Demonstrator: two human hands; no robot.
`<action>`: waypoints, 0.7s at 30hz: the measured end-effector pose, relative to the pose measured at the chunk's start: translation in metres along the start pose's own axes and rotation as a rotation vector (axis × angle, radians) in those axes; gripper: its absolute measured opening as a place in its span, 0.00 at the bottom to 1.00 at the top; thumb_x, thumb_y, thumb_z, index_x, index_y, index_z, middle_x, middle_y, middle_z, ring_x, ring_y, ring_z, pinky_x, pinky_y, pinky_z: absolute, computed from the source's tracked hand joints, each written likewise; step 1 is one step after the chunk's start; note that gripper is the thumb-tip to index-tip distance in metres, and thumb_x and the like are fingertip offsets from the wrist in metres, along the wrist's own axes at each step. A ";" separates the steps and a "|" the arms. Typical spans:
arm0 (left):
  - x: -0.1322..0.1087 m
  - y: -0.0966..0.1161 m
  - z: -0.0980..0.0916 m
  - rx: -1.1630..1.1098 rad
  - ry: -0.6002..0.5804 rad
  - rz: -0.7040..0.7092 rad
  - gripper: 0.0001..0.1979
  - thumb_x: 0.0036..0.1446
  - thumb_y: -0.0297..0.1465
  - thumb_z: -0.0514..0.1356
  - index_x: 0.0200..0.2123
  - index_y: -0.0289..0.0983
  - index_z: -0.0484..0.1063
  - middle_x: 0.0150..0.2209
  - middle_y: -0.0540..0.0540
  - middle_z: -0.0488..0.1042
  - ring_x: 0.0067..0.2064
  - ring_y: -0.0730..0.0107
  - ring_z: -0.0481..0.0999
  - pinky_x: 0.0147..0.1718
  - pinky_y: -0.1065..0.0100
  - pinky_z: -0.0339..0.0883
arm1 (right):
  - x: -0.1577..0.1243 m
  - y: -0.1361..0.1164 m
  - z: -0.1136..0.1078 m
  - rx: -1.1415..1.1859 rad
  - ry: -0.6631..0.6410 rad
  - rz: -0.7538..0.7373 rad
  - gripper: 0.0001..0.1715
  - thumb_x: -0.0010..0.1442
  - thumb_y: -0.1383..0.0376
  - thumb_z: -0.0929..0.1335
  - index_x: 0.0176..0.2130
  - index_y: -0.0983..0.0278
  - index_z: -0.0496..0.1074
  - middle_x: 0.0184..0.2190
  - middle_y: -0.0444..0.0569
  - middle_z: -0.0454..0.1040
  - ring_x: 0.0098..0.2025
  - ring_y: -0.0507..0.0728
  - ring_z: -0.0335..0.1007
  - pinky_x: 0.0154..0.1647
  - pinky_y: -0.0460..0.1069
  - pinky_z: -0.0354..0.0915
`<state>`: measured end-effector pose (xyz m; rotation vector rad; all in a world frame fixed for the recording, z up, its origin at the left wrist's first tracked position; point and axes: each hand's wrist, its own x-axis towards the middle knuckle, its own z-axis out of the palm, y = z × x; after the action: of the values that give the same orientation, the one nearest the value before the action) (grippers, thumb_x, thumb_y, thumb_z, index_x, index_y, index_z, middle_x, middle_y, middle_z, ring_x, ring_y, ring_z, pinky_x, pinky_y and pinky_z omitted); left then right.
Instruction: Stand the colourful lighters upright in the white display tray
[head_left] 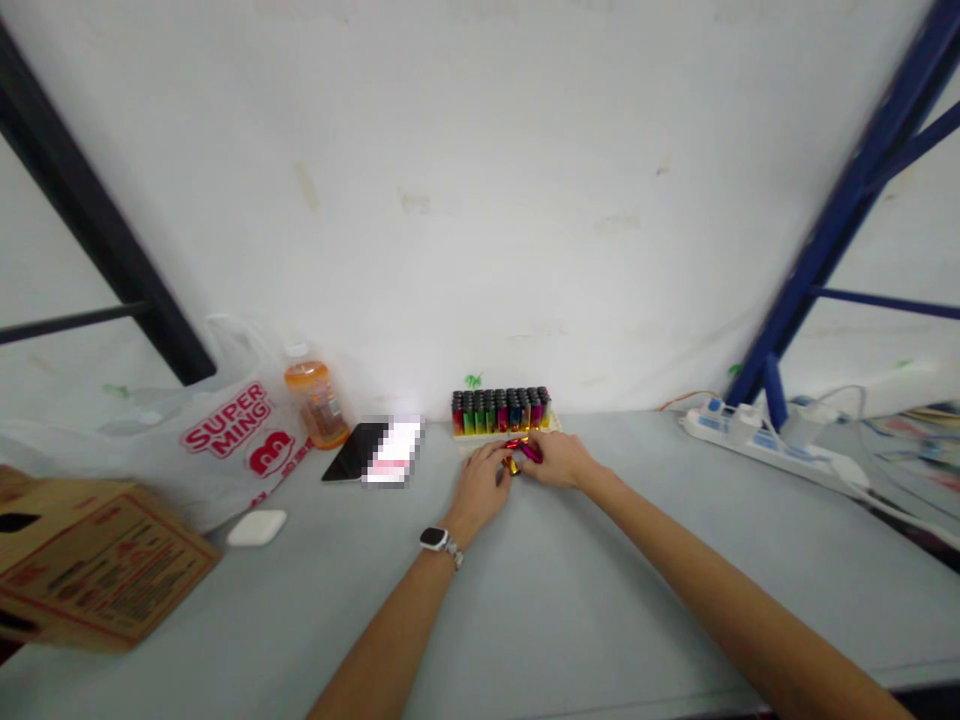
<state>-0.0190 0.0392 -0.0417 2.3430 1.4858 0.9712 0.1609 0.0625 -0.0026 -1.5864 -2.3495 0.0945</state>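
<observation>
Rows of black-topped, shiny colored cylinders (501, 412) stand upright in a pale tray (556, 424) against the wall. Just in front of them, my right hand (556, 459) has its fingers closed on a magenta cylinder (532, 452). A red shiny piece (516, 443) lies between my hands, close to the tray's front edge. My left hand (481, 484), with a watch at its wrist, curls beside a gold piece (512, 466); its fingertips are partly hidden, so its grip is unclear.
To the left are a dark tablet (352, 452), an orange bottle (318, 405), a white plastic bag (225, 440), a white case (256, 528) and a cardboard box (105, 565). A power strip (772, 452) with cables lies at right, by a blue metal frame (810, 245).
</observation>
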 end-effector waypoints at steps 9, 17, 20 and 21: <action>0.004 0.020 0.000 -0.193 0.185 0.107 0.10 0.61 0.26 0.54 0.44 0.37 0.73 0.47 0.43 0.73 0.51 0.63 0.70 0.55 0.59 0.63 | -0.023 -0.021 0.022 1.301 0.143 0.182 0.15 0.55 0.54 0.63 0.40 0.60 0.62 0.13 0.32 0.61 0.12 0.49 0.53 0.13 0.43 0.51; 0.000 0.029 -0.002 -0.247 0.155 0.183 0.08 0.61 0.26 0.54 0.39 0.38 0.72 0.41 0.44 0.73 0.47 0.63 0.70 0.49 0.61 0.65 | -0.035 -0.029 0.019 1.635 -0.045 0.461 0.32 0.56 0.40 0.57 0.18 0.61 0.56 0.08 0.34 0.45 0.11 0.45 0.34 0.12 0.43 0.34; 0.000 0.030 -0.002 -0.263 0.140 0.191 0.08 0.61 0.25 0.54 0.39 0.38 0.73 0.41 0.44 0.73 0.47 0.63 0.70 0.49 0.61 0.65 | -0.035 -0.029 0.023 1.574 0.061 0.497 0.30 0.58 0.45 0.56 0.16 0.60 0.56 0.08 0.36 0.47 0.11 0.46 0.36 0.12 0.44 0.36; 0.000 0.029 -0.002 -0.268 0.138 0.192 0.08 0.61 0.25 0.54 0.39 0.38 0.73 0.41 0.44 0.73 0.47 0.63 0.70 0.49 0.61 0.65 | -0.035 -0.030 0.024 1.548 0.090 0.495 0.30 0.59 0.46 0.56 0.15 0.60 0.56 0.08 0.37 0.47 0.10 0.47 0.38 0.12 0.44 0.37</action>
<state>0.0012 0.0246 -0.0259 2.2911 1.1050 1.3138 0.1388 0.0214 -0.0261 -1.0995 -0.9891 1.4428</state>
